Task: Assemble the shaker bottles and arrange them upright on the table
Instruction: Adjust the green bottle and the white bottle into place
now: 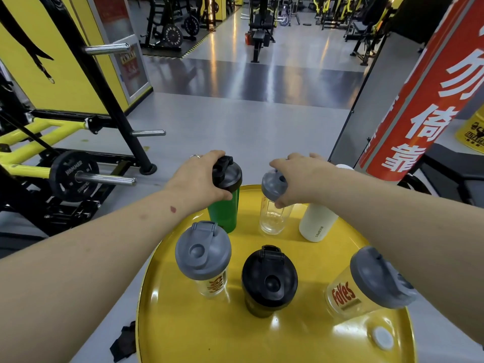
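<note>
Several shaker bottles stand upright on a round yellow table top [309, 334]. My left hand [199, 179] grips the black lid [227, 175] of the green bottle [224, 213] at the far left. My right hand [301, 176] holds the grey lid [272, 186], tilted on top of the clear bottle [272, 221] beside it. A white bottle [318, 222] stands to the right, partly behind my right forearm. Nearer me are a clear bottle with a grey lid [203, 254], a dark bottle with a black lid [269, 280], and a clear "Foyes" bottle with a grey lid [372, 281].
A white plug [383, 337] sits in the table top at the near right. A black cloth [124, 341] lies on the floor by the left rim. A weight rack with plates [74, 175] stands left; a red pillar [424, 100] leans at right.
</note>
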`<action>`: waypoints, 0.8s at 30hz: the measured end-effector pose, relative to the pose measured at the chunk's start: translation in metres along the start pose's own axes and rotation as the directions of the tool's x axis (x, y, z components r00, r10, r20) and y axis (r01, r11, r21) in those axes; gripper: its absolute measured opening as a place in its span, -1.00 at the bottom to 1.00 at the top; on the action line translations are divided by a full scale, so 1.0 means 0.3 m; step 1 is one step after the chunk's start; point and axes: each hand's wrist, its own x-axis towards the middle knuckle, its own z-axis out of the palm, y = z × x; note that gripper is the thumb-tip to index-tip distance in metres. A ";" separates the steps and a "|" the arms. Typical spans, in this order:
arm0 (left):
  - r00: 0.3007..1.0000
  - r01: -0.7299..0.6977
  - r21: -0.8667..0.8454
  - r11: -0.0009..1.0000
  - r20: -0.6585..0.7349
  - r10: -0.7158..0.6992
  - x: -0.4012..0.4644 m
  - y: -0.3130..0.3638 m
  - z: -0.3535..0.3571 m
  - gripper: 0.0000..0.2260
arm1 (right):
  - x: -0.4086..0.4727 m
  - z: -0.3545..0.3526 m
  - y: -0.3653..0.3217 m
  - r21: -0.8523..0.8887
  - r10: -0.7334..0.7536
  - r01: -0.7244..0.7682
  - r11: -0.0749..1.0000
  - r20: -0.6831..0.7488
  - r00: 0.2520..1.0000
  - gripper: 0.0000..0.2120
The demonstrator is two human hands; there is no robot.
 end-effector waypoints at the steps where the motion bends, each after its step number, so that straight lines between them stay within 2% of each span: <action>1: 1.000 0.001 -0.001 1.000 -0.009 -0.001 -0.001 0.001 0.002 -0.06 | 0.003 0.011 -0.002 0.003 -0.001 0.001 1.000 -0.010 1.000 -0.30; 5: 0.999 0.016 -0.007 1.000 -0.038 -0.016 -0.001 0.009 0.015 -0.09 | 0.004 0.029 0.010 0.015 -0.031 0.032 0.999 -0.042 0.999 -0.37; 13: 0.999 0.030 -0.017 0.999 -0.033 -0.031 -0.011 0.009 0.019 -0.07 | 0.000 0.045 0.007 0.017 -0.095 0.096 0.995 -0.076 0.993 -0.20; 20: 0.999 0.016 -0.017 1.000 -0.027 -0.017 -0.025 0.008 0.011 -0.07 | -0.022 0.026 -0.008 0.031 -0.021 0.023 0.999 -0.058 0.998 -0.37; 24: 1.000 0.017 -0.019 1.000 -0.012 -0.018 -0.030 0.009 0.011 -0.05 | -0.027 0.023 -0.020 0.006 -0.020 0.020 1.000 -0.056 0.998 -0.39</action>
